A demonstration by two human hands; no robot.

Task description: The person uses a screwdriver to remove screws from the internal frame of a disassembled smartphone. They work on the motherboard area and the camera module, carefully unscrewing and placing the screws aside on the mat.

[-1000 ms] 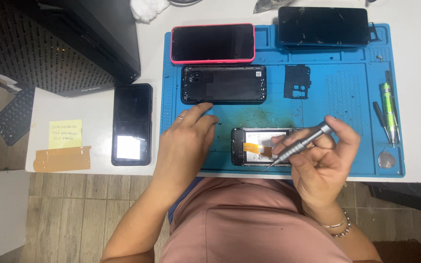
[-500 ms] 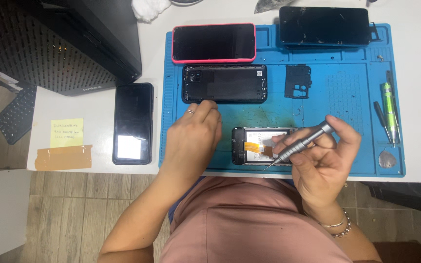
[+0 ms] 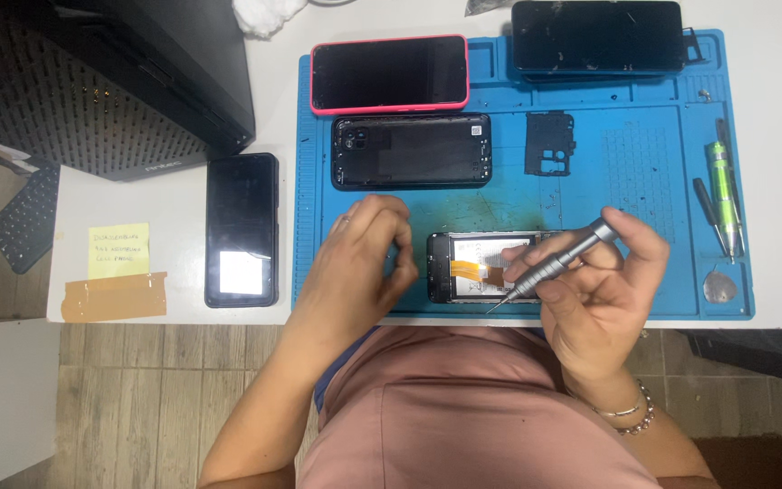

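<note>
right hand (image 3: 595, 290) curled round grey screwdriver (image 3: 554, 265) - tip at opened phone (image 3: 481, 265) | left hand (image 3: 359, 267) loosely curled, empty - beside phone on blue mat (image 3: 662, 181)

One head camera looks straight down, from close above, at the white table (image 3: 174, 204) and blue mat (image 3: 644, 181).

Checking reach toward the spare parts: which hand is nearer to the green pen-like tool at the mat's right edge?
Right. The right hand, holding the grey screwdriver, is just left of the green tool; the left hand rests beyond the opened phone, much farther away.
</note>
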